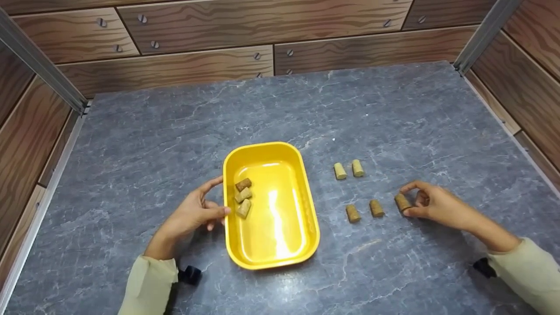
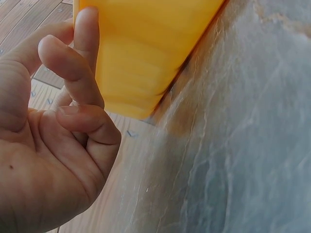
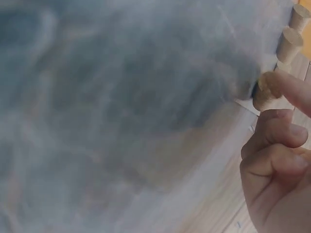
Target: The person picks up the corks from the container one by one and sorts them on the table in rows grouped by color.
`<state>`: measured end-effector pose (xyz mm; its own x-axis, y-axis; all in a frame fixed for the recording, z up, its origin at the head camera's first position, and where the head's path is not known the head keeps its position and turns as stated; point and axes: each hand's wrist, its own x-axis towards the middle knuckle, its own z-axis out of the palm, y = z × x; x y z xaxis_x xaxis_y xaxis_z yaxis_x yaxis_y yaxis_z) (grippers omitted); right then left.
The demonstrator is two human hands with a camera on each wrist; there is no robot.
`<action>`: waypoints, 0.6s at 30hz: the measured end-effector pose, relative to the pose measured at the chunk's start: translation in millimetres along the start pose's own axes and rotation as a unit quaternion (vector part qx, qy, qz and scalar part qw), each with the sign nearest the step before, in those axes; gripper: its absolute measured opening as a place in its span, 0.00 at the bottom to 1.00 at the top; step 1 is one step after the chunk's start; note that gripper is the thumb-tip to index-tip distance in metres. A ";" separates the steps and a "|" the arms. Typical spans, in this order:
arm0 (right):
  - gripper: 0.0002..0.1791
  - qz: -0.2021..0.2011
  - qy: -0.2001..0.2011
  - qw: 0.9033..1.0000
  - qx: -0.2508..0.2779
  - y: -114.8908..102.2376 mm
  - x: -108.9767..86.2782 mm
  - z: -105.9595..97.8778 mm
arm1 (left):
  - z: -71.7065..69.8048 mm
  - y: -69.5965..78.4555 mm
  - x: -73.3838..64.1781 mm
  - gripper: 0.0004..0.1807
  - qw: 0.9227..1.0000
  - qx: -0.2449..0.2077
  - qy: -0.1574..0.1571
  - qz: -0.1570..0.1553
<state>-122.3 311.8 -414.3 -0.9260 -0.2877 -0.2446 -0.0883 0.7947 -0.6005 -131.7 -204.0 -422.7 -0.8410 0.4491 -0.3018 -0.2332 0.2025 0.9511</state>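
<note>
In the head view my left hand (image 1: 192, 212) pinches the left rim of a yellow plastic tray (image 1: 309, 197), thumb at the rim and fingers along the outer wall. Three cork stoppers (image 1: 243, 192) lie inside against the tray's left side. To the right of the tray, my right hand (image 1: 439, 205) pinches a brown cork stopper (image 1: 402, 203) between thumb and index finger, low over the table. That cork also shows at the fingertips in the right wrist view, where the remaining fingers are curled.
Two darker corks (image 1: 376, 208) stand in a row to the left of the held one. Behind them are two paler corks (image 1: 358, 168). The grey marble-patterned table (image 1: 175, 127) is bordered by wood-print panels (image 1: 245, 22) at the back and sides.
</note>
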 end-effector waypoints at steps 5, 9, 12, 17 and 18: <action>0.29 -0.025 0.016 0.999 0.025 -11.6 -1.8 -9.3 | 0.0 -0.4 -1.0 0.47 1.000 0.004 0.003 -0.003; 0.28 -0.054 0.025 0.996 0.069 -30.9 -6.8 -16.6 | 0.0 -0.4 -1.2 0.47 1.000 0.000 0.004 -0.001; 0.26 -0.080 0.026 0.991 0.101 -49.5 -10.1 -18.9 | 0.1 -0.9 -1.6 0.47 1.000 0.000 0.006 -0.001; 0.26 -0.110 0.009 0.978 0.178 -82.8 -9.4 -11.9 | 1.2 -0.8 -1.3 0.47 1.000 -0.007 0.006 -0.003; 0.26 -0.110 -0.001 0.975 0.195 -89.8 -8.8 -8.8 | 1.4 -0.7 -1.1 0.47 1.000 -0.008 0.005 -0.001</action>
<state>-109.5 247.7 -351.6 -0.8998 -0.4292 -0.0780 -0.1385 0.4507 -0.8819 -129.9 -203.4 -423.1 -0.8451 0.4400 -0.3036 -0.2430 0.1897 0.9513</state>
